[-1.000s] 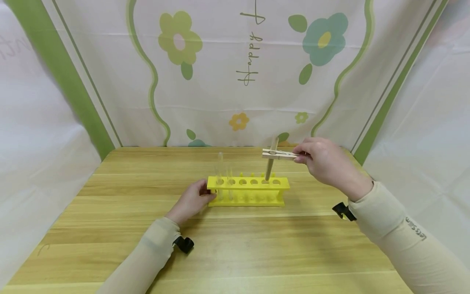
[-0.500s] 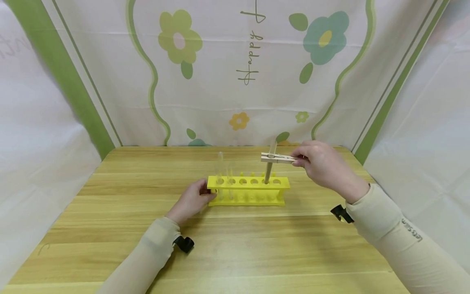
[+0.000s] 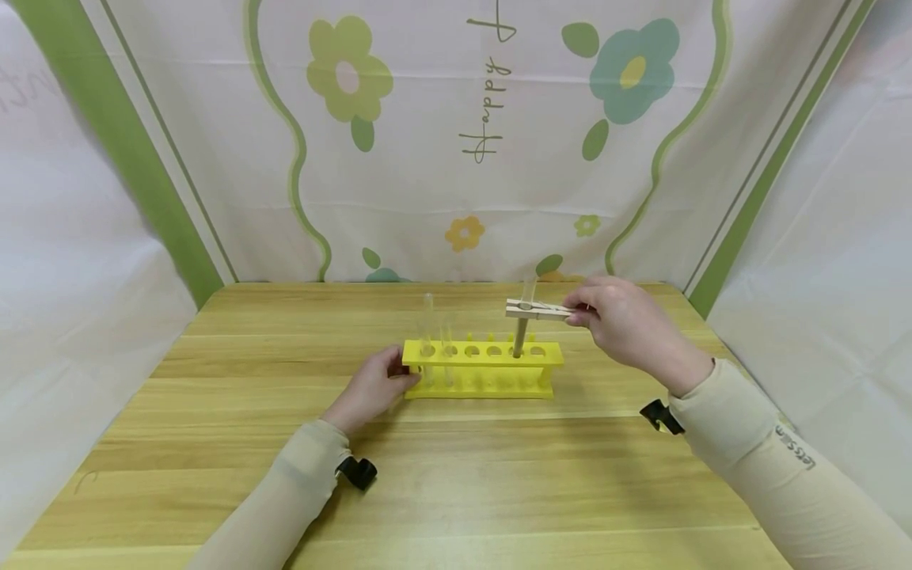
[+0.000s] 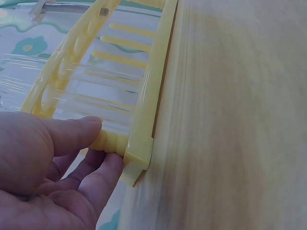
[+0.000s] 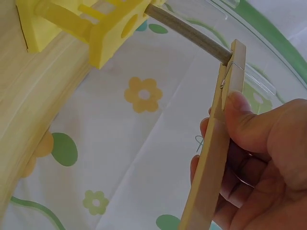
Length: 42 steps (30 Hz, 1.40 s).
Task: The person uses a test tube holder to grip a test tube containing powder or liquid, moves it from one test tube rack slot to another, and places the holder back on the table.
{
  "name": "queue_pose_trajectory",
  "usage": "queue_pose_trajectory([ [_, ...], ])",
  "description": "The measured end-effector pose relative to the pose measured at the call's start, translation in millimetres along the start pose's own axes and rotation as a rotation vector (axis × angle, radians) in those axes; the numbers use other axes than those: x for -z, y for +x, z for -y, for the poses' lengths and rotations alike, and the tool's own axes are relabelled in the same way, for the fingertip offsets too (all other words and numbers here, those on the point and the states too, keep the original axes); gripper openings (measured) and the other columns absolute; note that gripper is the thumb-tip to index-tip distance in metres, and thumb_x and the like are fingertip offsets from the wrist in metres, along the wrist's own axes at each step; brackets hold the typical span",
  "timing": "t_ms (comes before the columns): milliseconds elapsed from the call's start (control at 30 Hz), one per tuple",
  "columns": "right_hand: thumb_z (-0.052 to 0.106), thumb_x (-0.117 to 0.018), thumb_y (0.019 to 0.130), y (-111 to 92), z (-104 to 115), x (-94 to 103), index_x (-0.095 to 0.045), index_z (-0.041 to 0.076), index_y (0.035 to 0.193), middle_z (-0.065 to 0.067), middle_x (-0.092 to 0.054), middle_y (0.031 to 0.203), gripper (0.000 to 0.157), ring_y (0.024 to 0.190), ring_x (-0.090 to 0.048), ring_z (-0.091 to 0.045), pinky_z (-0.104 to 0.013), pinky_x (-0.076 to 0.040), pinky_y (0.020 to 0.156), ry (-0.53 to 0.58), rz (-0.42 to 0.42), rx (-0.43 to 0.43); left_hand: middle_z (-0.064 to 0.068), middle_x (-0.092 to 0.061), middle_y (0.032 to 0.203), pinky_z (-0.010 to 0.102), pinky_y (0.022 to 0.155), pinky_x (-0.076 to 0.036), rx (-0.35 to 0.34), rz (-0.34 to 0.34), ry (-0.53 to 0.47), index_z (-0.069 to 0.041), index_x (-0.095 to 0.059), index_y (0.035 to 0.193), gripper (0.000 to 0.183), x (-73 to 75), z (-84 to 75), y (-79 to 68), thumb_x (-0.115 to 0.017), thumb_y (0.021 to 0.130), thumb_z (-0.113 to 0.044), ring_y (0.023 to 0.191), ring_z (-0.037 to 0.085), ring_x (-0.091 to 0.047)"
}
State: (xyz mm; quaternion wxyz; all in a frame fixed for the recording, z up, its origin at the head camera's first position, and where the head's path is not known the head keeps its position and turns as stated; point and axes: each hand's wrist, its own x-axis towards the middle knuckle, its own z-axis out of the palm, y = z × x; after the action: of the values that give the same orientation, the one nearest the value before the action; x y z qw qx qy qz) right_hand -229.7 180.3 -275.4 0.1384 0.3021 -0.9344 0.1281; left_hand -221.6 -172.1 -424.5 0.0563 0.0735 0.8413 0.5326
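Observation:
A yellow test tube rack (image 3: pixel 484 355) stands on the table. My left hand (image 3: pixel 369 388) holds its left end; in the left wrist view the thumb and fingers pinch the rack's end post (image 4: pixel 111 141). My right hand (image 3: pixel 634 332) grips a wooden test tube clamp (image 3: pixel 537 311), thumb on one side and fingers curled behind, as the right wrist view shows. Held in the clamp's jaws is a test tube (image 3: pixel 522 332) with grey-brown contents, slightly tilted. Its lower end is at the rack's second hole from the right. Two clear test tubes (image 3: pixel 428 321) stand in the leftmost holes.
The wooden table (image 3: pixel 456 475) reaches up to a white curtain (image 3: pixel 420 158) with flowers and green bands behind. White cloth (image 3: pixel 819 237) also hangs at both sides. Short yellow pegs (image 3: pixel 469 338) rise along the rack's back. Each wrist carries a black camera mount (image 3: pixel 356 473).
The right hand has moved slightly down and left, bringing the clamp and filled test tube lower, with the tube's bottom at the hole. The left hand and rack have stayed in place.

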Motion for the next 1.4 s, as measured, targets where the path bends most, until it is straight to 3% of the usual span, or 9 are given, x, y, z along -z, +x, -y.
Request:
queue_pose_trajectory([
  [1400, 0.003, -0.075, 0.087, -10.0, -10.4, -33.1, -0.075, 0.002, 0.098, -0.002, -0.066, 0.086, 0.011, 0.078, -0.062, -0.019, -0.040, -0.055, 0.071, 0.053, 0.029, -0.026, 0.002, -0.065, 0.114, 0.034, 0.084, -0.053, 0.005, 0.014, -0.027, -0.014, -0.061, 0.125, 0.032, 0.1, -1.2, 0.7, -0.067, 0.095, -0.007, 0.102, 0.019, -0.061],
])
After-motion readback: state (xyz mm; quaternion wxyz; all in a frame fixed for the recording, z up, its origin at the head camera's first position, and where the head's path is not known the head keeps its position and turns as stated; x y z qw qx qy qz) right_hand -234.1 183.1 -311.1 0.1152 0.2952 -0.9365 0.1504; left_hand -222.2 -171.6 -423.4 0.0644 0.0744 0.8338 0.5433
